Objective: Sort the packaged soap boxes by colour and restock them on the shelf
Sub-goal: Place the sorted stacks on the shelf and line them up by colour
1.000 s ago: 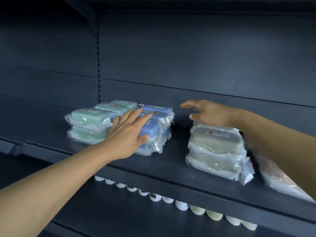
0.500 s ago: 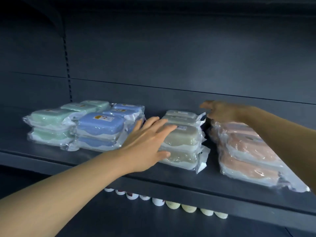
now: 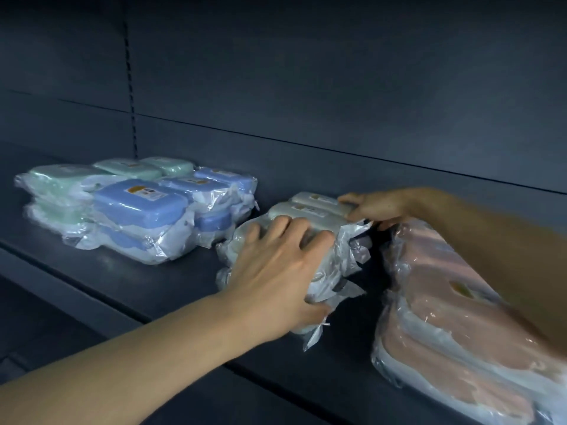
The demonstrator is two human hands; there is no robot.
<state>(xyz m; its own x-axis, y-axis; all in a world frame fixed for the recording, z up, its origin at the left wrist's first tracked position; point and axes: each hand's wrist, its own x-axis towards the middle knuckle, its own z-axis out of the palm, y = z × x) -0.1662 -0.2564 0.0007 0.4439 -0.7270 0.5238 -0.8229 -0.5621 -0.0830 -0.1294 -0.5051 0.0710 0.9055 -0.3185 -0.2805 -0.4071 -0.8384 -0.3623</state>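
Observation:
Four colour groups of plastic-wrapped soap boxes stand on the dark shelf (image 3: 159, 283). Green boxes (image 3: 61, 182) are at the far left, blue boxes (image 3: 139, 204) beside them. In the middle stands a stack of beige boxes (image 3: 310, 210). My left hand (image 3: 276, 271) grips the front of that beige stack, fingers curled over its top and thumb at its front lower edge. My right hand (image 3: 377, 207) holds the back right of the same stack. Pink boxes (image 3: 445, 308) lie at the right, partly under my right forearm.
The shelf's dark back panel (image 3: 306, 87) rises behind the boxes, with a slotted upright (image 3: 130, 87) at the left. A bare strip of shelf runs along the front edge. Below the shelf it is dark.
The view has drawn closer. My left hand moved forward from beside the beige stack onto it and closed round its front. My right hand came left from the pink boxes to the beige stack's back.

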